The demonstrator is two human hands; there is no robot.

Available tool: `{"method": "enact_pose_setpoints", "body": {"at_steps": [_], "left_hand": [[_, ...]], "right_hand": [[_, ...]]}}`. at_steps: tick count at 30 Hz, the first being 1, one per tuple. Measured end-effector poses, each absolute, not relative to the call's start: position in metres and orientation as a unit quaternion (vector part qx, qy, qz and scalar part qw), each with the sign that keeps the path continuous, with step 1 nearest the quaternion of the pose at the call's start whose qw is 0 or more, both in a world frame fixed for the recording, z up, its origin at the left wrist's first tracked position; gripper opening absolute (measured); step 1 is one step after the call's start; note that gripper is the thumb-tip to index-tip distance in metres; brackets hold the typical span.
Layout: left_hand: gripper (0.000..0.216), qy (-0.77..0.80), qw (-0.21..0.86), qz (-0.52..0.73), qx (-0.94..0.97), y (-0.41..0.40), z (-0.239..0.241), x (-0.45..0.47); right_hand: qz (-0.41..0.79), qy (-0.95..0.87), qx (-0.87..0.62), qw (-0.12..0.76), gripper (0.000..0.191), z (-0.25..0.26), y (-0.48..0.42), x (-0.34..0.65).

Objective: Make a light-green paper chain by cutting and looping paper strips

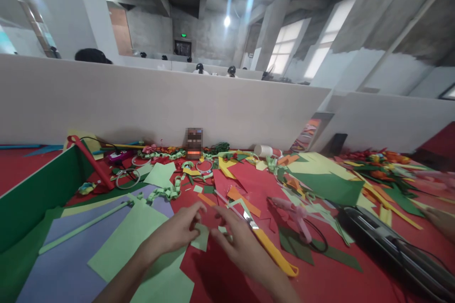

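Note:
Both my hands hover over the red tabletop with a narrow gap between them. My left hand [179, 229] has its fingers loosely curled, thumb and fingertips apart, beside a small light green paper square [201, 239]. On the other side, my right hand [240, 239] is spread with thumb and index finger apart, near a tiny pale paper scrap [222, 229]. I see nothing held in either. A yellow-handled utility knife [273, 248] lies just right of my right hand. Under my left forearm are light green paper sheets [126, 236] and a purple sheet [53, 265].
A pink glue gun [293, 215] with a dark cord lies to the right, near a long black device [384, 251]. Paper chains [167, 190] and scraps cover the back. A green panel [35, 187] stands left; a white partition [142, 104] behind. Another person's hand [441, 221] shows far right.

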State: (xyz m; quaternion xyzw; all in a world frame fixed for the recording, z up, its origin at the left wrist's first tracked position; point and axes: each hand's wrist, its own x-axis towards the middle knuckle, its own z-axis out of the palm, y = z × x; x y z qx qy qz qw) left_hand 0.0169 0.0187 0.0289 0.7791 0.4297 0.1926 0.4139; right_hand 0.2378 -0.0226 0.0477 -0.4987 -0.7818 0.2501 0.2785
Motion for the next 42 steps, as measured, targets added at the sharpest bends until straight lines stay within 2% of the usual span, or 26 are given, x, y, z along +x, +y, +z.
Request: {"method": "enact_pose_setpoints", "body": {"at_steps": [2, 5, 9, 13, 19, 24, 31, 36, 42], "left_hand": [[0.038, 0.421, 0.466, 0.272, 0.729, 0.018, 0.022, 0.016], [0.036, 0.456, 0.479, 0.396, 0.637, 0.019, 0.012, 0.013], [0.034, 0.478, 0.525, 0.414, 0.569, 0.018, 0.004, 0.005], [0.05, 0.473, 0.586, 0.409, 0.515, 0.017, 0.003, 0.002], [0.046, 0.454, 0.662, 0.438, 0.406, 0.015, 0.013, 0.003], [0.029, 0.449, 0.665, 0.451, 0.392, 0.012, 0.017, 0.003], [0.061, 0.469, 0.628, 0.457, 0.421, 0.012, 0.011, 0.01], [0.055, 0.465, 0.641, 0.428, 0.436, 0.013, 0.005, 0.011], [0.061, 0.486, 0.655, 0.424, 0.394, 0.013, 0.0, 0.008]], "right_hand": [[0.343, -0.767, -0.462, 0.285, 0.044, 0.048, -0.007, 0.216], [0.411, -0.709, -0.463, 0.338, 0.019, 0.036, 0.013, 0.196], [0.536, -0.573, -0.443, 0.434, 0.034, 0.019, 0.023, 0.188], [0.606, -0.532, -0.415, 0.423, 0.043, 0.015, 0.022, 0.192], [0.645, -0.484, -0.403, 0.432, 0.043, 0.017, 0.02, 0.196], [0.648, -0.461, -0.401, 0.454, 0.042, 0.019, 0.015, 0.194], [0.563, -0.561, -0.423, 0.436, 0.041, 0.013, 0.017, 0.193], [0.58, -0.581, -0.402, 0.405, 0.035, 0.009, 0.016, 0.194], [0.58, -0.568, -0.418, 0.407, 0.042, 0.01, 0.02, 0.195]]}}
